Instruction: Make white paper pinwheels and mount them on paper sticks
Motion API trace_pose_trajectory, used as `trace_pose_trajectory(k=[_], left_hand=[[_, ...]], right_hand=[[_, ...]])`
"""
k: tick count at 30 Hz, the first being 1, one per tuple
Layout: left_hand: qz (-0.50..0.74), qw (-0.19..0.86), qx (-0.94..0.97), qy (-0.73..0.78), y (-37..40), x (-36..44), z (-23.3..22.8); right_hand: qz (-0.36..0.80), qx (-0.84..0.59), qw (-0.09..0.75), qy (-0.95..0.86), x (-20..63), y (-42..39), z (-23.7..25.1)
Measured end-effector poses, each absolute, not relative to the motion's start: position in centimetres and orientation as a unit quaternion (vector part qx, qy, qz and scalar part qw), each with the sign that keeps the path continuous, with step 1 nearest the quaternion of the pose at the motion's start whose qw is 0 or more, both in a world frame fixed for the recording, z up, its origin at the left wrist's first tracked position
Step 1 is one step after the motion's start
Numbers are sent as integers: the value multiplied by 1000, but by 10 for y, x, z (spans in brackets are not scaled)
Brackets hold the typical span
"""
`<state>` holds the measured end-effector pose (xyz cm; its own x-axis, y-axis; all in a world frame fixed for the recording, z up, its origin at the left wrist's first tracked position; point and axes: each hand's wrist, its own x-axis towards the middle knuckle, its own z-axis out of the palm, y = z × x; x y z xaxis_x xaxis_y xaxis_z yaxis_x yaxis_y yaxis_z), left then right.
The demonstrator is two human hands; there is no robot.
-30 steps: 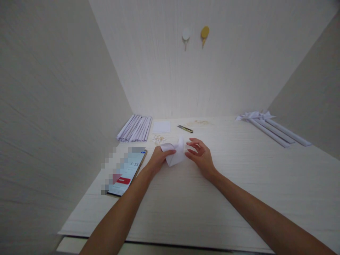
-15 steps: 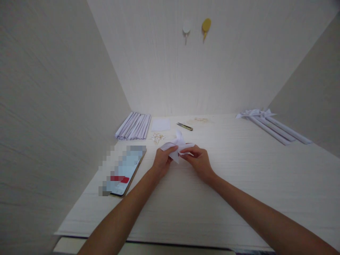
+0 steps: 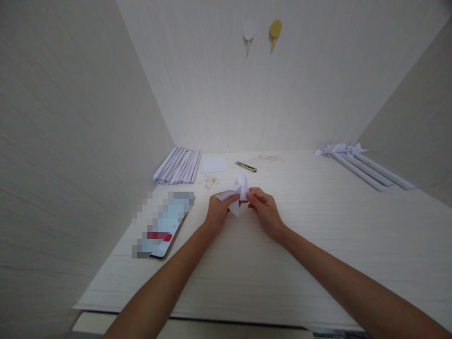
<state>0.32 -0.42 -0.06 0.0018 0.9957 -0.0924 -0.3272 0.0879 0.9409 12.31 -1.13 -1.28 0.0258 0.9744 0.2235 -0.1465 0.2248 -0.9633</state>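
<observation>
White folded paper (image 3: 236,195) sits pinched between your two hands just above the table (image 3: 318,245) — your left hand (image 3: 216,214) closes on its near side, your right hand (image 3: 264,209) grips its upper flap with thumb and fingertips. Around you lie one phone (image 3: 164,226), one bundle of folded paper strips (image 3: 177,165), one small paper square (image 3: 213,164), one cutter (image 3: 246,166) — and about three long paper rolls (image 3: 363,167) far right.

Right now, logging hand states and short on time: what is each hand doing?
Left hand: closed on the folded white paper.
Right hand: fingers pinching the same paper.
</observation>
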Motion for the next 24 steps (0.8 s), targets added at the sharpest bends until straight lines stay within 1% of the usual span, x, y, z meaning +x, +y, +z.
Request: trace_pose_trajectory(k=[4, 10, 16, 24], left_hand=[[551, 583, 401, 441, -3, 2, -5], [538, 590, 418, 434, -3, 2, -6], [540, 582, 421, 439, -2, 2, -8], [528, 549, 464, 454, 1, -1, -14]], right_hand=[[465, -414, 591, -512, 123, -10, -14], [462, -426, 613, -479, 124, -7, -20], [424, -416, 606, -528, 125, -7, -19], [397, -436, 576, -566, 127, -8, -16]])
